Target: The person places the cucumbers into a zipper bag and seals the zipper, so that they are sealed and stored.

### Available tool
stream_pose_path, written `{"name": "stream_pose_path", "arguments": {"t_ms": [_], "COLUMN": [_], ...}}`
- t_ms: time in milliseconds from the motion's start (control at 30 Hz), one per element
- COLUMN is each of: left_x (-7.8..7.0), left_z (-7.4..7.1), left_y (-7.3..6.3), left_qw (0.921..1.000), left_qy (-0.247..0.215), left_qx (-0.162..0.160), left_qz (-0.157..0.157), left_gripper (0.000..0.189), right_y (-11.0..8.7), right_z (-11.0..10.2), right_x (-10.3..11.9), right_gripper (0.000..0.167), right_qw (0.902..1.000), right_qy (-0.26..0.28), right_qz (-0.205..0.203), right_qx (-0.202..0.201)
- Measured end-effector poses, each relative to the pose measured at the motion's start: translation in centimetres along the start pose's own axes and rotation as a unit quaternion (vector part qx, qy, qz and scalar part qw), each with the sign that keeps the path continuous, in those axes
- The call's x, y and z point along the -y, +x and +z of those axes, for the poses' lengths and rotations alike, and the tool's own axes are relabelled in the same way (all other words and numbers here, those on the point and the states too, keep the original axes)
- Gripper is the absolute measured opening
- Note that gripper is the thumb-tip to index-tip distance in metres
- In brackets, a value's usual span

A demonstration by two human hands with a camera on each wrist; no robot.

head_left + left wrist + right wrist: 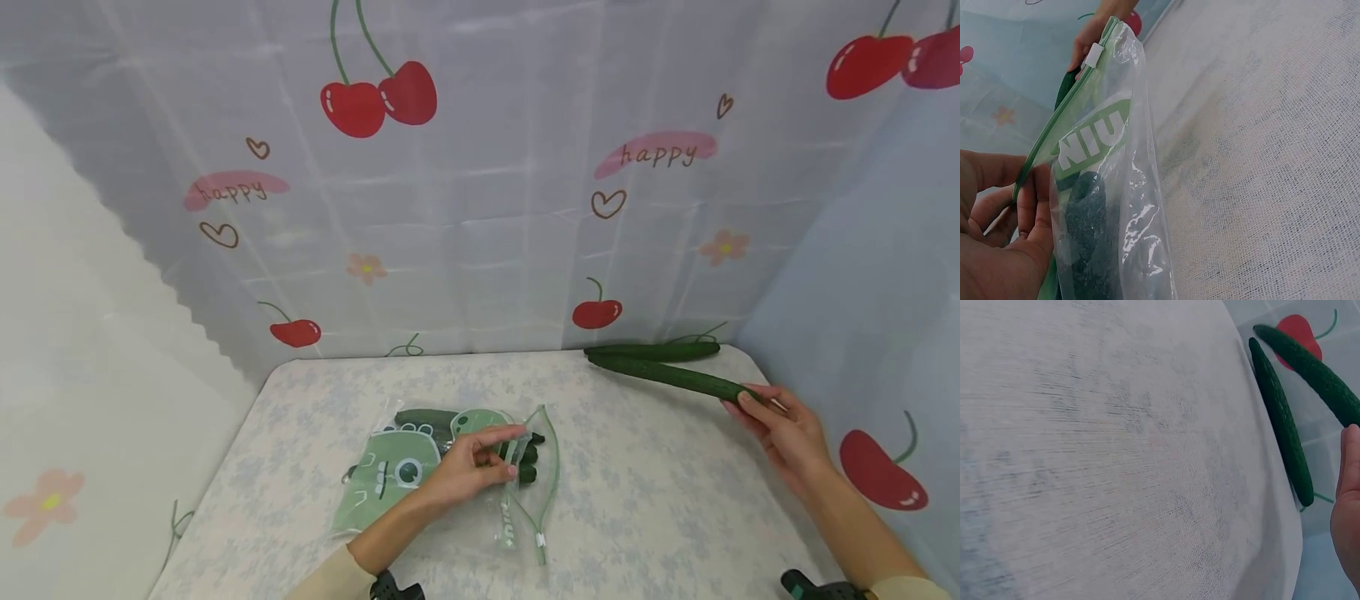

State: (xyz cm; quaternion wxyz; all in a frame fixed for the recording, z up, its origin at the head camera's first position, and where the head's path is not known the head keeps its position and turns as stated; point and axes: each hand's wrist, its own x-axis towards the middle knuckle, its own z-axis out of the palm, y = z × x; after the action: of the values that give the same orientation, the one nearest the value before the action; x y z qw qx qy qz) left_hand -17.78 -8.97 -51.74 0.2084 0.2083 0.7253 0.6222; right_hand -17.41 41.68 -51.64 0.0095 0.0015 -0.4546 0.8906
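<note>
At the right of the head view, my right hand (783,433) grips one end of a long dark green cucumber (667,375), which slants up to the left. A second cucumber (690,352) lies behind it along the table's back edge. My left hand (468,467) holds the mouth of a clear zip bag (367,492) printed with a green cartoon. In the left wrist view, the fingers are at its green zip rim (1047,134). Inside the bag lie several cucumbers (423,417), partly hidden by the print and my hand. The bag's mouth gapes toward the right.
A pale mottled cloth covers the table (630,492). Behind it hangs a curtain (480,250) with cherries and lettering, continuing along the right side. A white slider (540,540) sits at the near end of the zip.
</note>
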Motion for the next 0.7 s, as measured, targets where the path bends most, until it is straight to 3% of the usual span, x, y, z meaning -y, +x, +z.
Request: {"name": "stream_pose_path", "arguments": {"t_ms": [400, 700], "left_x": [0.0, 0.1], "left_z": [0.1, 0.1], "left_y": [0.1, 0.1], "left_qw": [1.0000, 1.0000], "left_qy": [0.002, 0.003], "left_qx": [-0.004, -0.001], "left_qz": [-0.002, 0.006], "left_gripper": [0.063, 0.062], "right_y": [-3.7, -6.8], "right_z": [1.0, 0.8], "right_x": [-0.3, -1.6], "right_gripper": [0.033, 0.043], "right_qw": [0.9967, 0.9918], "right_qy": [0.016, -0.018], "right_qz": [0.017, 0.042], "right_qx": [0.078, 0.119]}}
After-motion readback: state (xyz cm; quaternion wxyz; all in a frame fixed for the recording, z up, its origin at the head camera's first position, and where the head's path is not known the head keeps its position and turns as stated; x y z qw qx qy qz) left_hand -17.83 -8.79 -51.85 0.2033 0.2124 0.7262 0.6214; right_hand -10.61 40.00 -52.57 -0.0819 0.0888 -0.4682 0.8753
